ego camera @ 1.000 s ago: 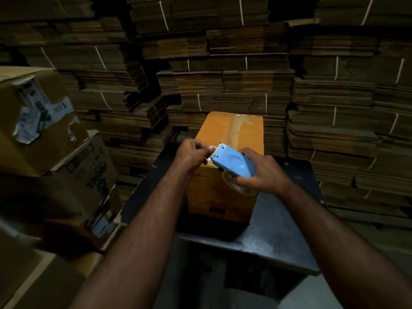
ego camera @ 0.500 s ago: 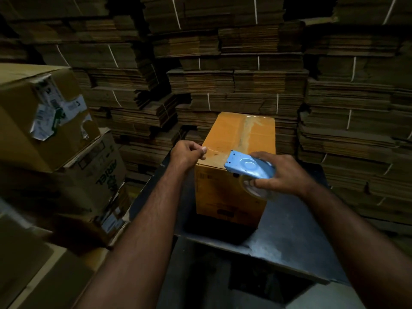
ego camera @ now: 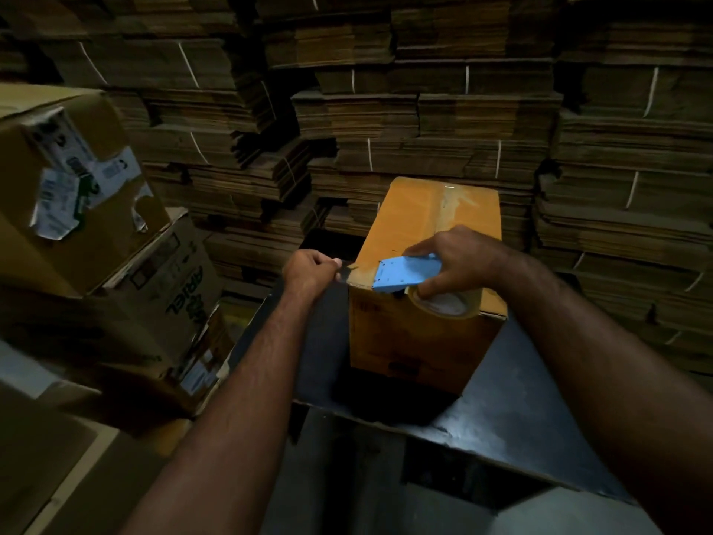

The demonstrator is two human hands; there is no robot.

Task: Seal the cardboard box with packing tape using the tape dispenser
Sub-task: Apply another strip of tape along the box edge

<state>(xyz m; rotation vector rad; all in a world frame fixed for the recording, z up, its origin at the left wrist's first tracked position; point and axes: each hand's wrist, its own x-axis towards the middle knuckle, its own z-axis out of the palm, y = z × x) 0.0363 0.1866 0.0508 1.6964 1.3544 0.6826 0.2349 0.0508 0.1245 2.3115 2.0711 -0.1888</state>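
I see right hand [ego camera: 459,260] gripping blue tape dispenser [ego camera: 405,273] at box [ego camera: 424,233] near edge; left hand [ego camera: 308,269] pinching the tape end [ego camera: 349,269].

Box [ego camera: 424,225], centre frame: matt brown corrugated cardboard; a glossy clear tape strip [ego camera: 449,202] is seen along its top. Dispenser [ego camera: 405,273]: smooth matt blue plastic. Tape roll [ego camera: 443,307]: glossy, translucent tan. Table [ego camera: 521,411], lower right: dark, slightly sheened. Bundled flat cartons [ego camera: 424,110], upper frame: rough cardboard.
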